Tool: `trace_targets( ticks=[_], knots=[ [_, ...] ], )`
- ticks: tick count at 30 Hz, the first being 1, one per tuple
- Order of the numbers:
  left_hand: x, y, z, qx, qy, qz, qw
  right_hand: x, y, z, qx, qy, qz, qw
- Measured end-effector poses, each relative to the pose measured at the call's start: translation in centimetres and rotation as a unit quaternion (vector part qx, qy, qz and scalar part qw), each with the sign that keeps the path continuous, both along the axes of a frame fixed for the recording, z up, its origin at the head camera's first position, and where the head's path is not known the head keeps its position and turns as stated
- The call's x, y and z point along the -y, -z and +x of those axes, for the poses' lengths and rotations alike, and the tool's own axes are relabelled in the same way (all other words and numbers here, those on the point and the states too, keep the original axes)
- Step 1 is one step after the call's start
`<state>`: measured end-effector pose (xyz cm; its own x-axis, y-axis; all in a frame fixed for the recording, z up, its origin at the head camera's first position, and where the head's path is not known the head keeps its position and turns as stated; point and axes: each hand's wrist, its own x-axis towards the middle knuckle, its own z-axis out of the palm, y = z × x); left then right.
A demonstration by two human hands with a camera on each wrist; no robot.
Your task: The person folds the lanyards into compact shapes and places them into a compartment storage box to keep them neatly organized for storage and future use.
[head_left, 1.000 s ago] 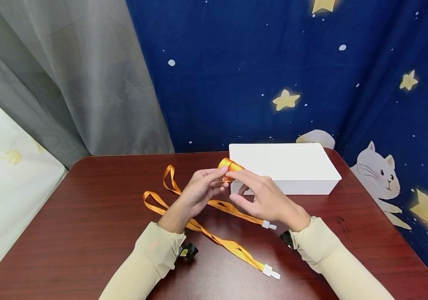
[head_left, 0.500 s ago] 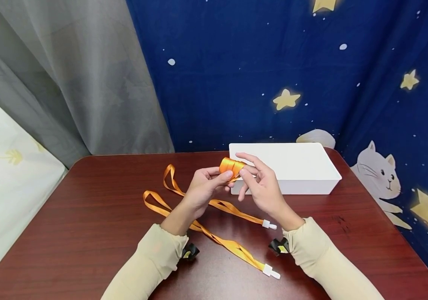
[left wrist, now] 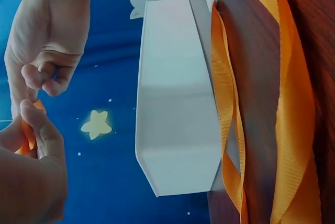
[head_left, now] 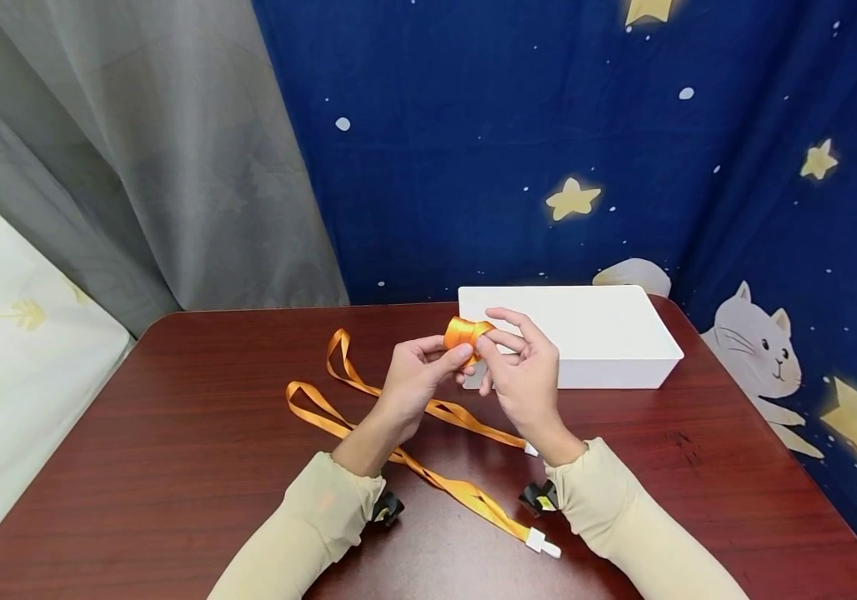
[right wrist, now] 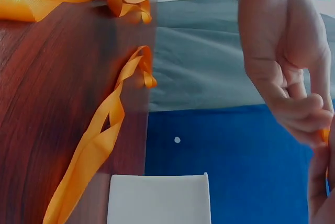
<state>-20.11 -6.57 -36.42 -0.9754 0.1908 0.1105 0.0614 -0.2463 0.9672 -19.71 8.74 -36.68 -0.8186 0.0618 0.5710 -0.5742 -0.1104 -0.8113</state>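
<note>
Both hands meet above the middle of the table around a small roll of orange ribbon [head_left: 463,334]. My left hand [head_left: 417,377] pinches the roll from the left with thumb and fingers; my right hand [head_left: 522,371] pinches it from the right. In the left wrist view a sliver of the orange roll [left wrist: 27,132] shows between the fingers. Two loose orange lanyards [head_left: 368,421] with white end clips [head_left: 543,545] lie on the table under the hands. The white box [head_left: 586,333] sits just behind them.
The dark red wooden table [head_left: 173,433] stands against a blue star-and-cat curtain [head_left: 548,142] and a grey curtain [head_left: 136,150]. The white box [left wrist: 175,103] lies at the far right of the table. Black wrist straps [head_left: 387,507] sit on both sleeves.
My right hand turned from palm-down over the roll to upright beside it and drew closer to the left hand. The roll stays pinched between both hands, slightly lower.
</note>
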Motion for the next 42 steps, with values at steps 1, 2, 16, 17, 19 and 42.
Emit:
trace_targets(
  ticks=[1, 2, 16, 17, 19, 42],
  knots=[
    [0.0, 0.0, 0.0, -0.003, -0.002, 0.0, 1.0, 0.2, 0.1, 0.1, -0.013, 0.015, 0.003, 0.9998],
    [-0.1, 0.0, 0.0, -0.005, -0.005, 0.001, 1.0, 0.4, 0.1, 0.2, -0.028, 0.032, 0.007, 0.9991],
    [-0.2, -0.3, 0.0, -0.051, -0.05, -0.02, 0.9972, 1.5, 0.6, 0.0, -0.199, 0.179, 0.089, 0.9594],
    [-0.2, -0.3, 0.0, -0.053, -0.052, -0.026, 0.9969, 1.6, 0.6, 0.0, -0.2, 0.185, 0.091, 0.9577],
    [-0.1, -0.4, -0.1, -0.056, -0.05, -0.039, 0.9965, 1.6, 0.6, 0.0, -0.199, 0.192, 0.09, 0.9568],
    [0.3, -0.7, -0.6, -0.091, -0.064, -0.102, 0.9886, 1.1, -0.3, 0.2, -0.079, 0.081, -0.007, 0.9935]
  ],
)
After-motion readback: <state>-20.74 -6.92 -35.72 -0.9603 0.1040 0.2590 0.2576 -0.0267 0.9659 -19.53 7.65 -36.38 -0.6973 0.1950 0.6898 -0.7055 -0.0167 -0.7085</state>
